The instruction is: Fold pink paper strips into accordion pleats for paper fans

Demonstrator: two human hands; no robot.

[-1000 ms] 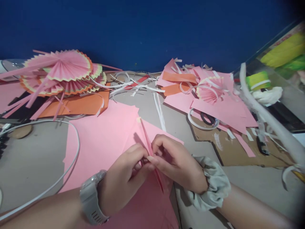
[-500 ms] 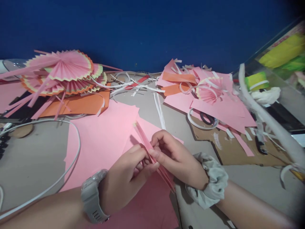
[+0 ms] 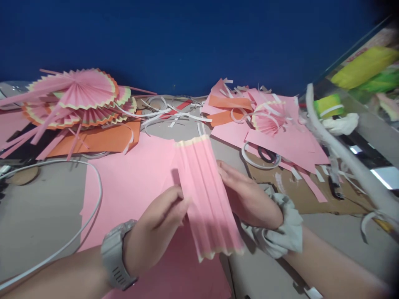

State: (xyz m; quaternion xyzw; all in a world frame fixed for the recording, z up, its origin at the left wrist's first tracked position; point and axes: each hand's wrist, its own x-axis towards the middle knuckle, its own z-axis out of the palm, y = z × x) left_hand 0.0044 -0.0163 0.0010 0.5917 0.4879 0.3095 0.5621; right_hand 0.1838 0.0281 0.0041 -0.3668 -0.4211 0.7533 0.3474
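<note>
Between my hands a pleated pink paper strip (image 3: 207, 195) with pale yellow ends is spread partly open, its folds running lengthwise. My left hand (image 3: 158, 224), with a grey watch (image 3: 116, 253) on the wrist, pinches the strip's left edge. At the right edge is my right hand (image 3: 247, 193), fingers behind the paper, a pale green scrunchie (image 3: 274, 228) on its wrist. Beneath the strip lie overlapping pink paper sheets (image 3: 124, 187) on the grey table.
Pleated paper fans (image 3: 77, 91) are stacked at the back left above orange paper (image 3: 96, 137). At the back right, pink paper pieces (image 3: 280, 145) lie over cardboard (image 3: 308, 195). A white cable (image 3: 99, 182) loops on the left; a blue wall (image 3: 187, 45) stands behind.
The pleated strip was pressed into a narrow bundle and is now fanned wide. My hands have moved apart, the right one to the right.
</note>
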